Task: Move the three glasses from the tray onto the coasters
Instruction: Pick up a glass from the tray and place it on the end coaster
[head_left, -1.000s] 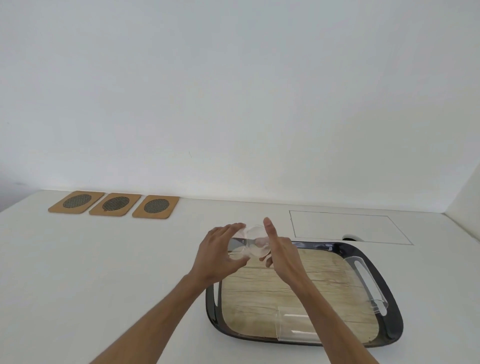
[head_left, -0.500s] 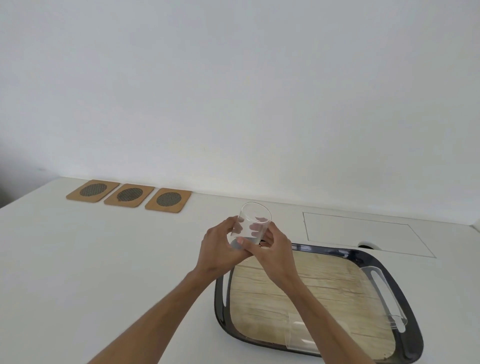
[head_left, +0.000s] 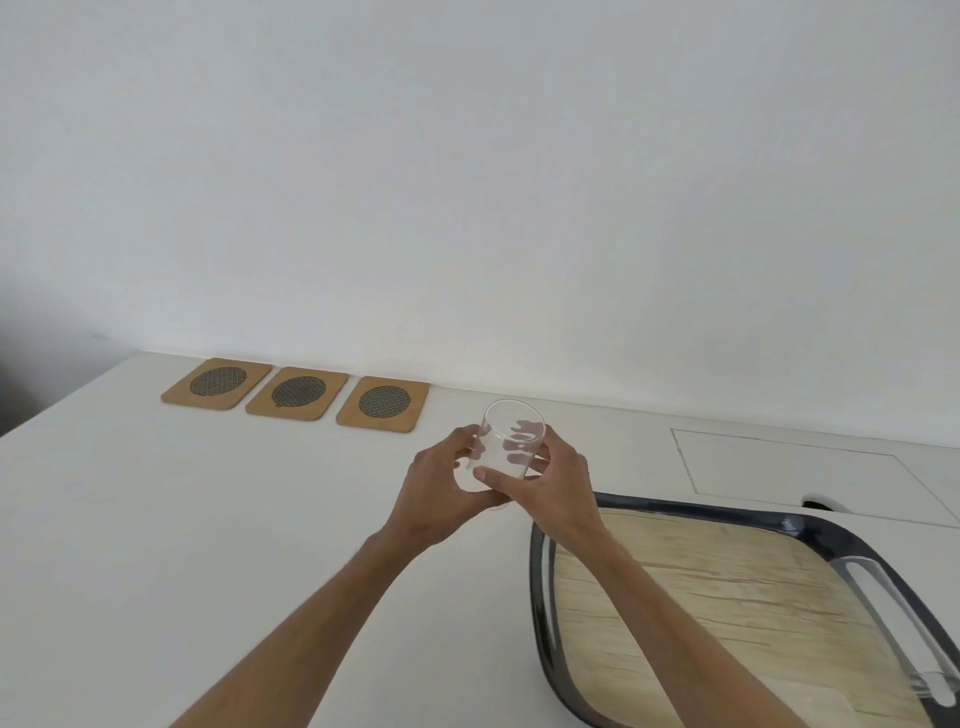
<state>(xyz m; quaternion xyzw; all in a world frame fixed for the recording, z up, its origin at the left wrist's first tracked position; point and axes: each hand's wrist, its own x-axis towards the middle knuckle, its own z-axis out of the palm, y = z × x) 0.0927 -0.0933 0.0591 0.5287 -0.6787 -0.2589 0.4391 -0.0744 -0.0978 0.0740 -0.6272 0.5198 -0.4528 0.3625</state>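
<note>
A clear glass (head_left: 506, 448) is held upright above the white table (head_left: 156, 545), just past the far left corner of the tray (head_left: 537, 582), with both hands wrapped around it. The left hand (head_left: 444, 493) cups the glass from the side away from the tray, fingers curled around its lower wall; the right hand (head_left: 545, 480) grips it from the tray side, thumb laid across the near face and the other fingers showing through the glass on its far side. So the glass sits between the two hands, its open rim rising clear above them — its base is hidden behind the thumbs and palms. The tray has a dark rim and a pale wood-grain floor, and it lies to the right of the hands, the right forearm crossing over its near left edge. A second glass (head_left: 893, 623) lies on its side along the tray's right rim. Beyond the tray's far left corner and well apart from it, three coasters sit in a row against the wall: the left coaster (head_left: 217, 383), the middle coaster (head_left: 297, 393) and the right coaster (head_left: 384, 404), each tan with a dark round mesh centre — all three bare. The right coaster is the one nearest the held glass.
</note>
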